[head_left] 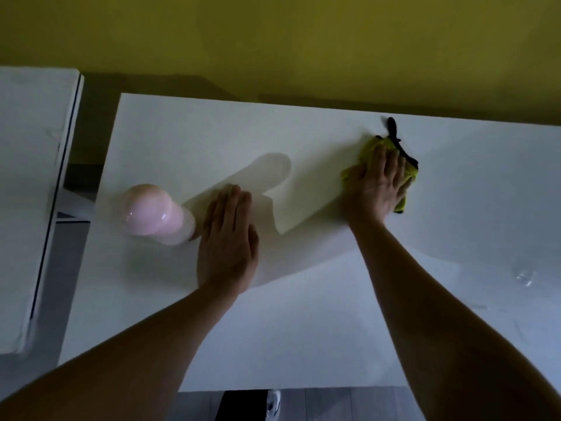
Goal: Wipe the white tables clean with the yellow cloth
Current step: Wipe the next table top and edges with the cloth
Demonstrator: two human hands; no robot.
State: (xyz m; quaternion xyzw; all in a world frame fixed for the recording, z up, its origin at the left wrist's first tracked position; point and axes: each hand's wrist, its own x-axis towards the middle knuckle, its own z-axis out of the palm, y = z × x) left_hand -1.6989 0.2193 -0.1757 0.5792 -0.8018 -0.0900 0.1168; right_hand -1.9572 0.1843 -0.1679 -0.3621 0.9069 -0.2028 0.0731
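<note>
Floor: a strip of grey floor [349, 404] shows below the table's near edge, with a dark trouser leg and a white shoe [273, 402] on it.
Table: a white table [303, 329] fills most of the view; its near edge runs along the bottom, its far edge lies against the wall, and its left edge slants up from lower left.
Left hand: the left hand [226, 241] lies palm down on the table, left of centre, fingers straight and together, pointing toward the far edge. It grasps nothing.
Bottle: a pale pink bottle [151, 215] with a rounded cap stands near the table's left edge, just beside the left hand. Whether the thumb side touches it cannot be told.
Right hand: the right hand [378, 185] presses flat on the cloth, fingers spread and nearly straight, pointing toward the far edge.
Cloth: the yellow cloth [372, 145], bunched and edged in black, lies under the right hand toward the table's far edge, right of centre. Its long axis runs from the far edge back toward the near right; a dark, blurred tip points at the far edge.
Wet patch: a small glinting patch [525, 276] sits near the right edge.
Second table: another white table [27, 177] stands to the left, apart from the first across a gap.
Wall: a yellow wall [273, 34] rises behind the far edge.
</note>
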